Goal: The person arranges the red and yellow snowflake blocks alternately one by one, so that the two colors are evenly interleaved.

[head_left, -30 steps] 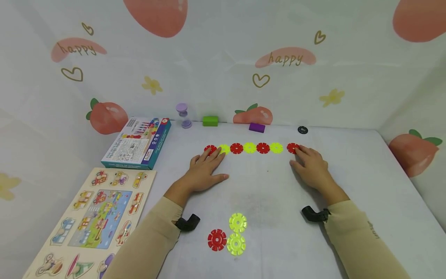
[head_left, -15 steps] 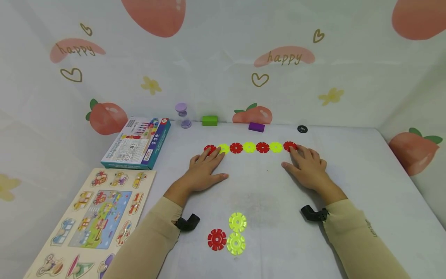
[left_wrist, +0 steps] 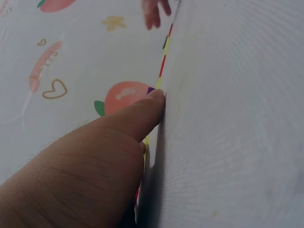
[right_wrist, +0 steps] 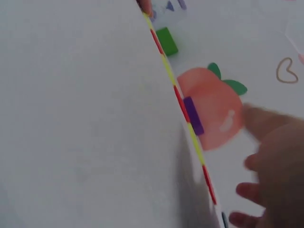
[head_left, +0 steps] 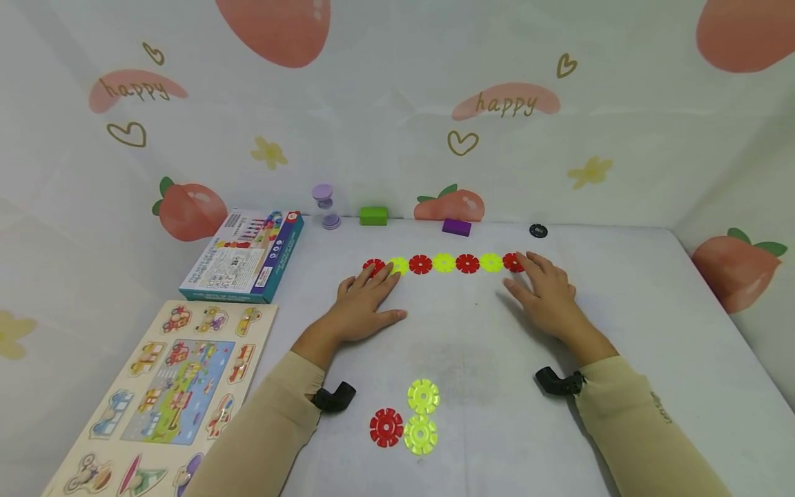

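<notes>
Red and yellow notched plastic discs lie flat in a straight row across the table, colours alternating. My left hand (head_left: 362, 308) spreads flat at the row's left end, its fingertips resting on the end red disc (head_left: 374, 265) and the neighbouring yellow disc (head_left: 399, 266), partly covering both. At the right end, my right hand (head_left: 549, 295) hovers beside the last red disc (head_left: 512, 262), fingers loosely extended and holding nothing. The right wrist view has that hand (right_wrist: 285, 161) raised off the tabletop, apart from the row. In the left wrist view, the left thumb (left_wrist: 142, 111) reaches along the table.
Nearer me lie a loose red disc (head_left: 386, 427) and two yellow discs (head_left: 424, 396). A wooden vehicle puzzle board (head_left: 257, 345) and a box (head_left: 226, 276) stand left. Along the back are an hourglass (head_left: 326, 206), a green block (head_left: 373, 216), a purple block (head_left: 456, 227) and a black round piece (head_left: 538, 230).
The last red disc has slid left under my right hand, closing the gap to the yellow disc beside it. The right fingers have since lifted off it. My left hand has stayed put.
</notes>
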The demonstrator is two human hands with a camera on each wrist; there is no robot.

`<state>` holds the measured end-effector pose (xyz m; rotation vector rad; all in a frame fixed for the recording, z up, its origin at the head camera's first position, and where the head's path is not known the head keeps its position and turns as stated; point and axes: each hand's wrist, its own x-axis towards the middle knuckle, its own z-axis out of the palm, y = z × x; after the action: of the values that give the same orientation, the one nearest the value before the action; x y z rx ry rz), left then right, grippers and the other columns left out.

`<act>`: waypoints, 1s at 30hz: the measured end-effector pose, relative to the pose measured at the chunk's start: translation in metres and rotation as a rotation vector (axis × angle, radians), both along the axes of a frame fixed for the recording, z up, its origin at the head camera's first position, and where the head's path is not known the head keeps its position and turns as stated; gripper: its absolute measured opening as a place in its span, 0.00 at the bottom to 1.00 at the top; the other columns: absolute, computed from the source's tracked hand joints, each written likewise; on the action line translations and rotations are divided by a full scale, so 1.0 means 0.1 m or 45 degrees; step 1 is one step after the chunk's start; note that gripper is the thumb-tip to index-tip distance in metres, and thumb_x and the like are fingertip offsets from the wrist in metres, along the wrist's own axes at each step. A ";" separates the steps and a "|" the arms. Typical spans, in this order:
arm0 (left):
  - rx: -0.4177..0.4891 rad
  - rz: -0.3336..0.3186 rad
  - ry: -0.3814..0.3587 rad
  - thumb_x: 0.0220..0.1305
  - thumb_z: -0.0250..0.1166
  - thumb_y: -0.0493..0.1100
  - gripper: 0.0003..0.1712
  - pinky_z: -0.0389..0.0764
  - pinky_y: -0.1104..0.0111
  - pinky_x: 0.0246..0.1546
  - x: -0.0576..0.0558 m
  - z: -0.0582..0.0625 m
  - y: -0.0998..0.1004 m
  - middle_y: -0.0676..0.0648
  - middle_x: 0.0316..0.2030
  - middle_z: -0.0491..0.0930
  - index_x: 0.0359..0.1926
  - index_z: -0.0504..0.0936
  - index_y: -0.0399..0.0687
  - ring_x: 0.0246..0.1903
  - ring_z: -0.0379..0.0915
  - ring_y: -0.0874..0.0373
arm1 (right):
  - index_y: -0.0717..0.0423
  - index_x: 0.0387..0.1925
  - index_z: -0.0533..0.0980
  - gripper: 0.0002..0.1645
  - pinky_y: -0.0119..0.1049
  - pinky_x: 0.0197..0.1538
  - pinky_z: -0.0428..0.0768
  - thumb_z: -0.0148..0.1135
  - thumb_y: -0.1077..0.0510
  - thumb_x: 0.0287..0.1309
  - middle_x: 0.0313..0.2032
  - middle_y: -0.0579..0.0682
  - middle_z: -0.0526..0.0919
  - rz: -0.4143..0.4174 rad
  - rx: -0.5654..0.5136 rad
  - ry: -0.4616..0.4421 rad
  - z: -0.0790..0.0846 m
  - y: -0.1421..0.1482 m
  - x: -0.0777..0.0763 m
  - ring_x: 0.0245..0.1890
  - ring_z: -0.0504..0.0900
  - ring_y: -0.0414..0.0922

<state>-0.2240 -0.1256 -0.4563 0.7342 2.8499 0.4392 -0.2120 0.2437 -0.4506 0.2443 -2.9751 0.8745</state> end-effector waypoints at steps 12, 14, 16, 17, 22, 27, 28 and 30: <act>0.022 0.004 0.000 0.58 0.49 0.76 0.49 0.38 0.45 0.63 0.01 0.01 0.00 0.54 0.75 0.40 0.75 0.51 0.61 0.72 0.29 0.47 | 0.48 0.72 0.54 0.37 0.54 0.52 0.74 0.54 0.57 0.65 0.62 0.67 0.65 0.769 -1.042 -0.431 0.36 -0.47 0.31 0.56 0.69 0.68; 0.015 0.007 0.003 0.58 0.48 0.77 0.50 0.38 0.44 0.63 0.00 0.00 0.00 0.55 0.75 0.40 0.75 0.50 0.62 0.72 0.29 0.47 | 0.48 0.73 0.53 0.41 0.57 0.51 0.73 0.60 0.57 0.61 0.62 0.67 0.64 0.907 -1.048 -0.550 0.34 -0.60 0.37 0.56 0.69 0.67; 0.014 0.013 0.007 0.57 0.47 0.78 0.50 0.38 0.45 0.63 0.00 -0.01 0.00 0.55 0.74 0.40 0.75 0.51 0.62 0.72 0.29 0.48 | 0.48 0.73 0.53 0.45 0.56 0.52 0.73 0.64 0.55 0.58 0.62 0.64 0.66 0.995 -0.976 -0.647 0.28 -0.74 0.43 0.56 0.71 0.63; 0.014 0.018 0.009 0.57 0.47 0.78 0.50 0.38 0.45 0.63 0.00 -0.02 0.00 0.55 0.74 0.40 0.75 0.51 0.63 0.72 0.29 0.48 | 0.48 0.73 0.53 0.46 0.55 0.53 0.72 0.66 0.55 0.57 0.62 0.61 0.67 1.021 -0.921 -0.680 0.24 -0.80 0.47 0.56 0.71 0.59; 0.010 0.020 0.020 0.57 0.48 0.78 0.50 0.38 0.45 0.63 -0.01 -0.02 0.01 0.56 0.74 0.40 0.75 0.51 0.63 0.72 0.29 0.49 | 0.46 0.70 0.61 0.45 0.43 0.60 0.68 0.72 0.53 0.52 0.60 0.46 0.71 1.108 -0.573 -0.601 0.12 -1.03 0.63 0.58 0.70 0.45; 0.006 0.001 0.015 0.58 0.47 0.77 0.49 0.39 0.44 0.63 -0.01 -0.01 0.00 0.55 0.75 0.40 0.75 0.50 0.62 0.72 0.29 0.48 | 0.40 0.55 0.76 0.29 0.36 0.59 0.67 0.73 0.52 0.50 0.55 0.36 0.69 1.073 -0.300 -0.469 0.11 -1.14 0.71 0.58 0.64 0.36; 0.004 0.001 0.013 0.58 0.47 0.77 0.49 0.39 0.44 0.63 -0.01 -0.01 0.00 0.55 0.75 0.40 0.75 0.50 0.62 0.72 0.29 0.48 | 0.39 0.52 0.77 0.26 0.36 0.58 0.68 0.74 0.52 0.50 0.53 0.35 0.69 1.060 -0.274 -0.461 0.12 -1.16 0.72 0.57 0.64 0.36; 0.006 0.003 0.007 0.59 0.48 0.76 0.49 0.39 0.44 0.63 -0.01 -0.01 0.00 0.54 0.75 0.40 0.75 0.50 0.61 0.72 0.30 0.48 | 0.38 0.48 0.77 0.22 0.36 0.57 0.68 0.74 0.52 0.50 0.50 0.34 0.70 1.036 -0.240 -0.450 0.13 -1.18 0.74 0.54 0.65 0.35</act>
<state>-0.2245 -0.1261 -0.4572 0.7341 2.8559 0.4455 -0.1384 0.1257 -0.4378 1.4994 -3.0418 1.3563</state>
